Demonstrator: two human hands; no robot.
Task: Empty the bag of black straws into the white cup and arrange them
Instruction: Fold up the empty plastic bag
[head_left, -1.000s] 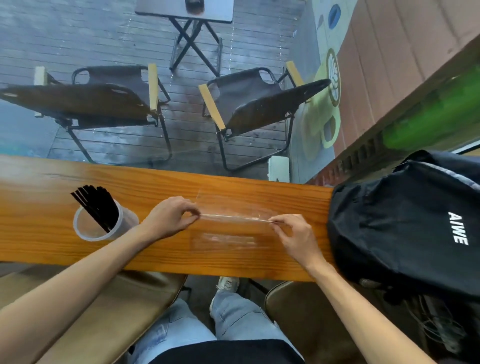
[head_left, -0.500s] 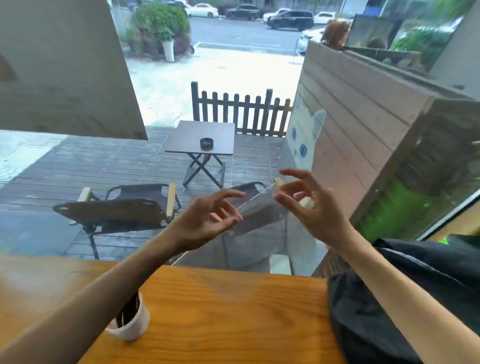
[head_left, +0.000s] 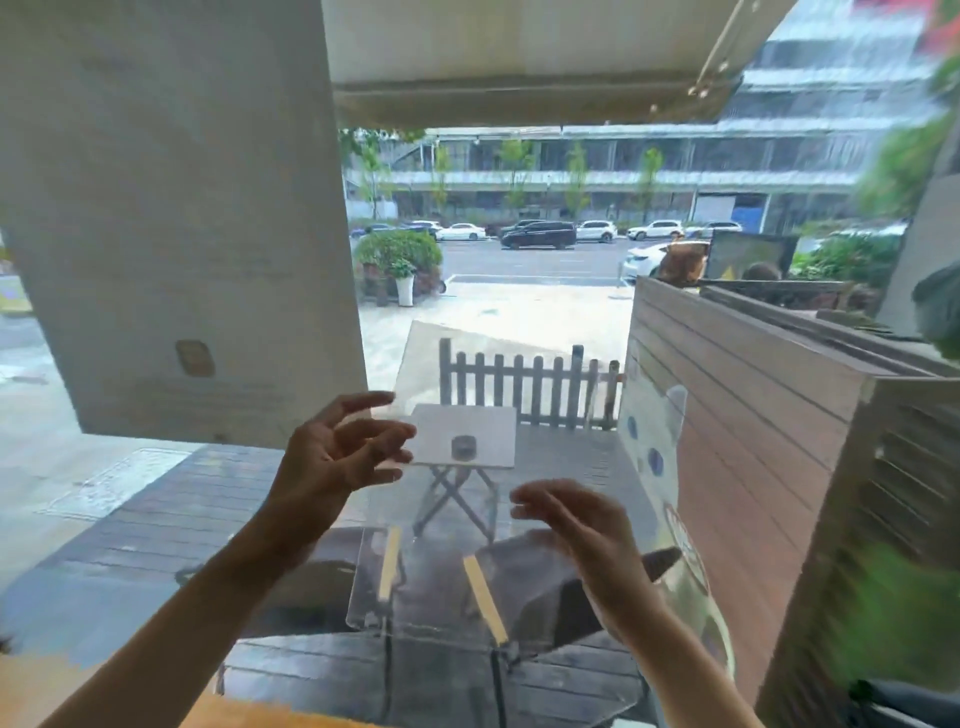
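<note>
The empty clear plastic bag (head_left: 447, 561) hangs flat in the air at chest height, see-through, with the deck showing through it. My left hand (head_left: 337, 457) is raised at the bag's upper left edge, fingers loosely spread and touching the film. Lower down, my right hand (head_left: 587, 535) is at the bag's right side with its fingers curled against it. The white cup and the black straws are out of view below the frame.
Only a strip of the wooden counter (head_left: 249, 714) shows at the bottom edge, and a corner of the black backpack (head_left: 914, 701) at bottom right. Beyond the window are a folding table (head_left: 467, 436), folding chairs (head_left: 550, 582), a picket fence and a street.
My view has tilted up from the counter to the street. Both hands lifted the bag off the counter into the air, and the cup with the straws has dropped out of the frame.
</note>
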